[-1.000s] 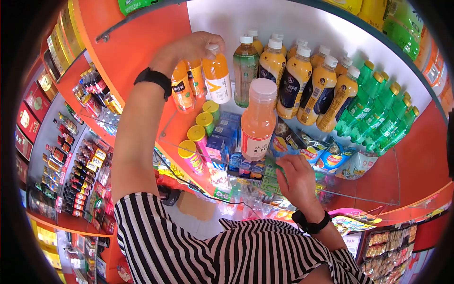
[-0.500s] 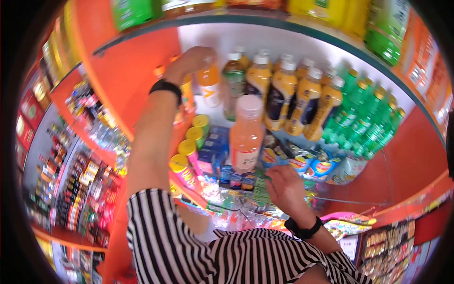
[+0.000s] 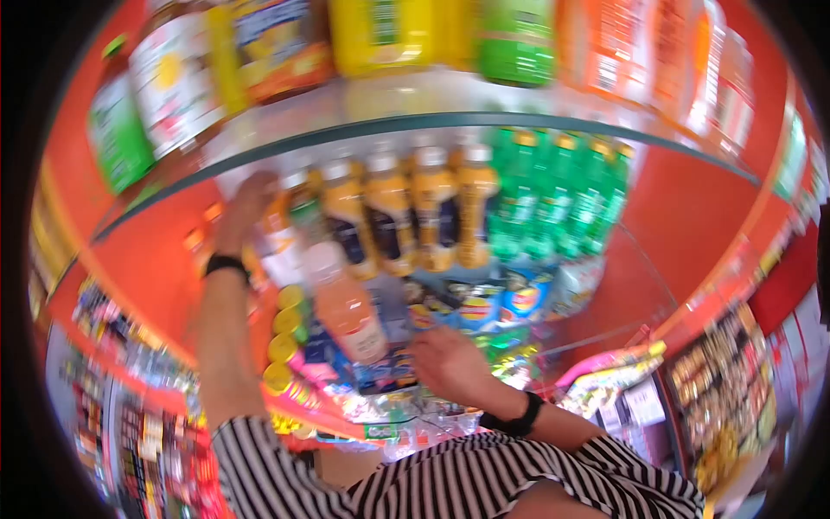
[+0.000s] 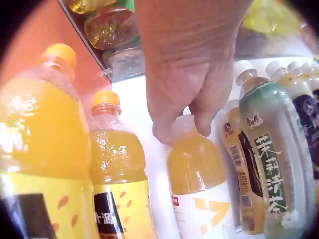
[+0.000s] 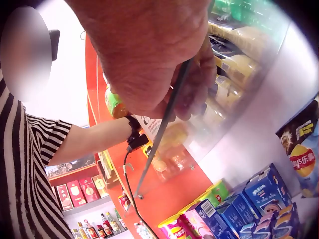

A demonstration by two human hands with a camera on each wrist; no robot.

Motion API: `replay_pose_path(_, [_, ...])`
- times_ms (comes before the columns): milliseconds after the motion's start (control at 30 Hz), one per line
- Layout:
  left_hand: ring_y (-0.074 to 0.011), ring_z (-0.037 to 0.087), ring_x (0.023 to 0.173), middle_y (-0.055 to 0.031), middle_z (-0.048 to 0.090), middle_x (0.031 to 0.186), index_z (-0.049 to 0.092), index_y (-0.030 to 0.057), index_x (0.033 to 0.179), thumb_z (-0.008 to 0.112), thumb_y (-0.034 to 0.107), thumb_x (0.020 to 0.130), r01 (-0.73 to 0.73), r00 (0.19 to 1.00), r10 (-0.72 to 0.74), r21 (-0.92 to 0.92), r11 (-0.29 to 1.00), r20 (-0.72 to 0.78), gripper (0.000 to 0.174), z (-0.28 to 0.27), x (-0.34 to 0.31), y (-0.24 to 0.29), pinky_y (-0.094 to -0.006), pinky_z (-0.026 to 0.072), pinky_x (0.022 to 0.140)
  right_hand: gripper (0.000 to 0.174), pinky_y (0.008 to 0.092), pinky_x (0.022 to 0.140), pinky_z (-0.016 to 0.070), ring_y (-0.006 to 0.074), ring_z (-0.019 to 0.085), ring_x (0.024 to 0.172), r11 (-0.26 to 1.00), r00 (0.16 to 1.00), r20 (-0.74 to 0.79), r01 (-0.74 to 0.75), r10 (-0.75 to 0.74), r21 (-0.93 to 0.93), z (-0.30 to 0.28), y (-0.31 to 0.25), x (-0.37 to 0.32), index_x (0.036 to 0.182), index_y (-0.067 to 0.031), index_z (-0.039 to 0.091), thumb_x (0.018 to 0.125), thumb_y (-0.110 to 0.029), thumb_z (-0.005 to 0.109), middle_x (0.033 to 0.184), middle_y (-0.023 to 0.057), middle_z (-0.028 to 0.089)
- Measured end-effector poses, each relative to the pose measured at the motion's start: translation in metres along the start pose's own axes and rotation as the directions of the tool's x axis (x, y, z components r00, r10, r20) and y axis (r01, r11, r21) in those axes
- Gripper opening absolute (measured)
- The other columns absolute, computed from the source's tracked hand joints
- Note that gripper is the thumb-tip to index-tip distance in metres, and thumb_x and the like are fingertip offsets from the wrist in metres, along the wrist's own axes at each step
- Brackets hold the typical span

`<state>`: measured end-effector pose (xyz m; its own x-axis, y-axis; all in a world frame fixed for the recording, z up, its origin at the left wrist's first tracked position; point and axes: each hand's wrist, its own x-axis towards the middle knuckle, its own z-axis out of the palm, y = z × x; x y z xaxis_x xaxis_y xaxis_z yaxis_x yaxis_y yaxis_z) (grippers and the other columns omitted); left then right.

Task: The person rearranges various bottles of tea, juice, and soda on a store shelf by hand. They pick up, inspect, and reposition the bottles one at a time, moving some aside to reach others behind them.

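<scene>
With its thumb and fingers at the neck, my left hand [image 3: 246, 212] holds a bottle of orange drink [image 4: 197, 174] with a white label. Two orange-capped juice bottles [image 4: 119, 169] stand on one side of it, a green-labelled tea bottle [image 4: 274, 154] on the other. My right hand [image 3: 450, 363] rests at the front edge of the lower glass shelf [image 5: 164, 122], and its bent fingertips show through the glass. Close to that hand, a large pink drink bottle [image 3: 350, 316] with a pale pink cap stands on the glass.
Yellow-and-black bottles [image 3: 389, 212] and green bottles [image 3: 553, 208] fill the row to the right. Below the glass are chip bags [image 3: 480, 303], yellow-lidded cans [image 3: 281, 350] and blue boxes [image 5: 266, 191]. An upper glass shelf [image 3: 415, 125] with large bottles overhangs the row.
The head view has swung up and to the right, bringing more of the upper shelf into sight. My left hand stays at the orange drink bottle, and the right hand at the shelf edge.
</scene>
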<state>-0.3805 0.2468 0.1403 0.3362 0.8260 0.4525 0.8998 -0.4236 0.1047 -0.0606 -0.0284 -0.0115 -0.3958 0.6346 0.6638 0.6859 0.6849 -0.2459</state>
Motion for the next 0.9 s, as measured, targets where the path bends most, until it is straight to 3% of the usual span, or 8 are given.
replay_pose_path(33, [-0.0320,0.045,0.123,-0.0176,0.052,0.127,0.052,0.0010,0.124,0.055,0.009,0.083,-0.061,0.998,0.057,0.085,0.995,0.039,0.041,-0.011,-0.013,0.020,-0.0378,0.0353,0.105,0.016,0.0391,0.077,0.0470,0.0294,0.056,0.086,0.999,0.999,-0.003,0.043,-0.043,0.025,0.003,0.004,-0.001,0.087,-0.0039,0.062,0.071,-0.009,0.063,0.088,0.0105,0.058])
replay_pose_path(67, [-0.0317,0.046,0.122,-0.0172,0.053,0.125,0.054,0.0008,0.121,0.051,0.013,0.086,-0.127,0.962,0.093,-0.120,0.985,-0.256,0.037,0.021,-0.020,-0.004,-0.0376,0.0355,0.104,0.016,0.0395,0.078,0.0470,0.0300,0.057,0.087,0.999,1.000,-0.002,0.026,-0.026,0.036,0.001,0.001,-0.001,0.086,-0.0042,0.061,0.071,-0.008,0.064,0.089,0.0109,0.059])
replay_pose_path(167, [-0.0333,0.051,0.113,-0.0165,0.056,0.120,0.055,0.0024,0.118,0.054,0.003,0.075,-0.099,0.948,0.086,-0.029,0.995,-0.307,0.044,0.037,-0.008,-0.012,-0.0404,0.0419,0.097,0.018,0.0408,0.076,0.0470,0.0312,0.057,0.087,0.999,1.000,0.003,0.021,-0.021,0.038,-0.001,-0.004,0.006,0.087,-0.0042,0.061,0.070,-0.005,0.066,0.091,0.0116,0.060])
replay_pose_path(200, [-0.0348,0.052,0.112,-0.0174,0.056,0.119,0.055,0.0038,0.120,0.056,0.001,0.073,-0.003,0.960,0.026,0.083,0.997,-0.279,0.048,0.027,-0.012,0.005,-0.0412,0.0432,0.096,0.017,0.0408,0.074,0.0469,0.0313,0.057,0.086,0.998,0.999,0.008,0.035,-0.035,0.043,-0.001,-0.005,0.007,0.087,-0.0038,0.061,0.071,-0.005,0.066,0.092,0.0118,0.060])
replay_pose_path(333, [-0.0355,0.050,0.114,-0.0199,0.054,0.123,0.051,0.0023,0.125,0.056,0.004,0.079,0.211,0.941,-0.225,-0.081,0.974,-0.253,0.047,-0.003,-0.038,0.045,-0.0402,0.0417,0.098,0.017,0.0403,0.073,0.0463,0.0317,0.056,0.086,0.998,0.998,0.027,0.058,-0.059,0.032,-0.003,-0.008,0.009,0.089,-0.0024,0.061,0.072,-0.005,0.065,0.095,0.0126,0.061])
replay_pose_path(567, [-0.0374,0.053,0.113,-0.0243,0.051,0.126,0.044,-0.0006,0.130,0.057,0.010,0.084,0.144,0.844,-0.345,-0.448,0.883,-0.410,0.049,-0.024,-0.096,0.081,-0.0381,0.0433,0.096,0.016,0.0405,0.073,0.0464,0.0324,0.056,0.086,0.998,0.998,0.034,0.051,-0.052,0.029,-0.002,-0.007,0.007,0.090,-0.0030,0.062,0.074,-0.004,0.062,0.095,0.0129,0.060])
replay_pose_path(733, [-0.0283,0.055,0.114,-0.0196,0.056,0.118,0.047,-0.0016,0.126,0.056,0.008,0.088,-0.095,0.742,-0.414,-0.694,0.713,-0.527,0.040,0.007,-0.157,0.107,-0.0355,0.0451,0.094,0.016,0.0403,0.073,0.0466,0.0326,0.056,0.086,0.999,0.999,0.032,0.031,-0.030,-0.021,-0.002,-0.005,0.002,0.090,-0.0033,0.061,0.074,-0.004,0.063,0.095,0.0132,0.060])
replay_pose_path(900, [-0.0239,0.056,0.110,-0.0152,0.057,0.114,0.052,-0.0010,0.121,0.056,0.006,0.088,-0.021,0.793,-0.465,-0.780,0.625,-0.393,0.034,0.041,-0.216,0.135,-0.0338,0.0461,0.092,0.018,0.0394,0.072,0.0467,0.0322,0.057,0.087,0.998,0.998,0.019,0.061,-0.061,-0.017,-0.001,-0.005,0.005,0.091,-0.0036,0.060,0.073,-0.004,0.064,0.095,0.0127,0.060])
